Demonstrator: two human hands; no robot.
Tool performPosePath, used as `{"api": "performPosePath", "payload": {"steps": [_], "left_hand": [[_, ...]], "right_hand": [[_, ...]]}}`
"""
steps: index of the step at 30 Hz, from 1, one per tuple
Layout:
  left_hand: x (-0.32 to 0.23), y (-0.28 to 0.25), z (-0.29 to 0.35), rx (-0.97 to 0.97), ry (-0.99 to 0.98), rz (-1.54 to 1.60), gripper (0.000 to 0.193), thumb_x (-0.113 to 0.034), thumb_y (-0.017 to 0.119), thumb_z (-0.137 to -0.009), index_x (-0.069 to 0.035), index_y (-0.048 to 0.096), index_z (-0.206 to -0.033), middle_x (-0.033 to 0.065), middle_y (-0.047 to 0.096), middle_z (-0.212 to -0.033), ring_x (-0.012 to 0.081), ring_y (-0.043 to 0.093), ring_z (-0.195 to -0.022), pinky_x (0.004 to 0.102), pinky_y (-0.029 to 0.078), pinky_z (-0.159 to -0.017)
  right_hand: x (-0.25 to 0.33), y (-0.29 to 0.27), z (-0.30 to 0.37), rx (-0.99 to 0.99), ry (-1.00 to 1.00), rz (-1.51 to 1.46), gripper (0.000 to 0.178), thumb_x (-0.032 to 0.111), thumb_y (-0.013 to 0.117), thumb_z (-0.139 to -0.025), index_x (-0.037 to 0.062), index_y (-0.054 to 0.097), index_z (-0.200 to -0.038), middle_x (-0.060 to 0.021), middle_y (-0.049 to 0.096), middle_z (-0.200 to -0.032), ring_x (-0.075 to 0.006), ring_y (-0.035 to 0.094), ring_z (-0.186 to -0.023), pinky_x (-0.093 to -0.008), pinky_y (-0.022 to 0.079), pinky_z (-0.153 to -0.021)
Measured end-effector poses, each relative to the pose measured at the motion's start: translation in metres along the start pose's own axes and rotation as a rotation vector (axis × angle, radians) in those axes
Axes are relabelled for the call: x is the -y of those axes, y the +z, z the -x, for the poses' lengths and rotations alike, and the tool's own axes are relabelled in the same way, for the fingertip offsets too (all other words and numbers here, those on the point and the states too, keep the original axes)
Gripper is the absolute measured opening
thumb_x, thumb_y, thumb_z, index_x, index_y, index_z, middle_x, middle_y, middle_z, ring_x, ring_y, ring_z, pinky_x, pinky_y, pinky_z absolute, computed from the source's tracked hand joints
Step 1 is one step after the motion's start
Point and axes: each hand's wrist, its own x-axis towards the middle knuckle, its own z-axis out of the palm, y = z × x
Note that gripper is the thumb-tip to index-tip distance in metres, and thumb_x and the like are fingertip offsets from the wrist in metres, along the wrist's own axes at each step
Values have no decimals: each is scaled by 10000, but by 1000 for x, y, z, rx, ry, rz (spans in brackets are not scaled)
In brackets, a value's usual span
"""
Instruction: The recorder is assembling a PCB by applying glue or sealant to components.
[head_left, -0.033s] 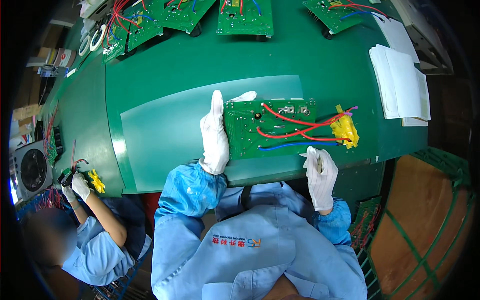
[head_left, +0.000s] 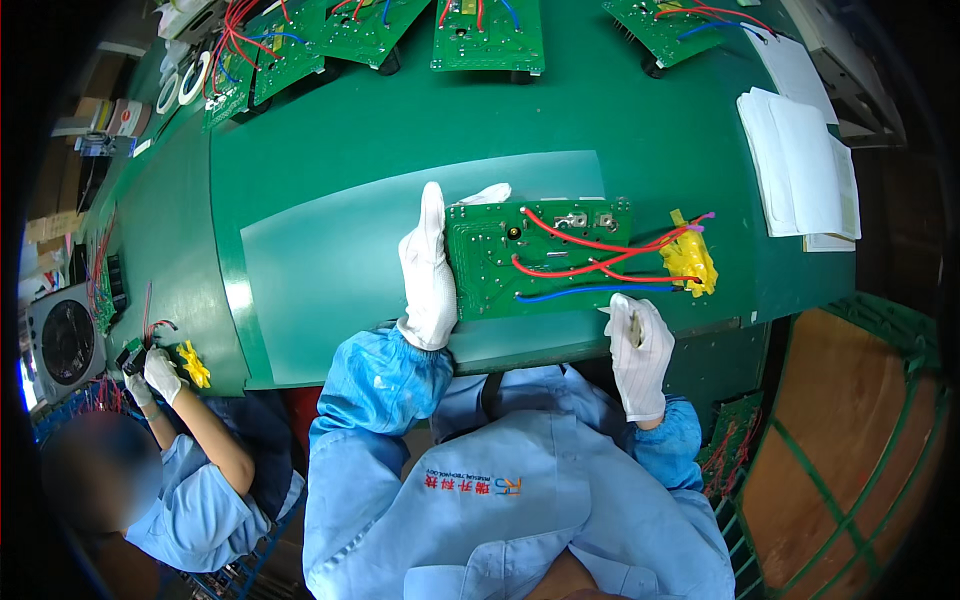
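A green circuit board point(head_left: 540, 275) is held over the near edge of the table, its solder side facing up. Red wires point(head_left: 590, 243) and a blue wire point(head_left: 580, 293) run from it to a bundle wrapped in yellow tape point(head_left: 690, 262) at its right. My white-gloved left hand point(head_left: 428, 275) grips the board's left edge, the thumb side in front and other fingers partly hidden behind. By the lower right corner, my gloved right hand point(head_left: 640, 350) has its fingers curled together; whether it touches the board or pinches something small is unclear.
Several wired circuit boards point(head_left: 488, 45) stand along the far table edge. A translucent sheet point(head_left: 320, 270) lies on the green table point(head_left: 650, 120). White papers point(head_left: 795, 165) are at the right, tape rolls point(head_left: 195, 78) far left. A co-worker's gloved hands point(head_left: 160, 372) handle parts at left.
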Motion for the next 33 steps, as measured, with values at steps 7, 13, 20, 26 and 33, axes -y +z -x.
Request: {"api": "performPosePath", "payload": {"steps": [7,13,20,26,33], "left_hand": [[0,-1,2,-25,48,-21,768,-582,304,-1062,75,668,-1222,143,708,-1175,187,667,-1038,313,506,-988],[0,0,3,-15,58,-50,760,-569,290,-1068,72,668,-1225,154,705,-1182,196,665,-1051,318,501,-996],[15,-12,-6,-76,34,-47,748,-562,289,-1070,67,652,-1248,164,693,-1209,211,659,-1072,327,498,-1007],[11,-6,-4,-31,60,8,747,-574,304,-1065,64,642,-1257,157,694,-1189,215,660,-1063,332,499,-1005],[9,-6,-4,3,16,130,764,-604,324,-1049,59,613,-1296,148,689,-1190,220,657,-1068,345,512,-991]], "right_hand": [[-9,11,2,-87,-255,147,231,16,707,-807,-14,655,-1029,-163,654,-879,-357,655,-782,-406,534,-669],[-15,11,3,-98,-271,138,252,23,683,-789,-17,643,-1035,-162,649,-875,-373,640,-784,-429,522,-684],[-15,14,1,-143,-328,139,229,51,734,-809,-18,654,-1013,-166,635,-831,-355,640,-709,-400,520,-608],[-13,13,5,-114,-265,151,250,47,667,-797,-15,649,-1039,-179,665,-921,-381,655,-804,-429,533,-698],[-12,11,1,-92,-270,137,265,48,681,-767,-7,656,-1025,-181,657,-913,-374,653,-790,-424,533,-691]]}}
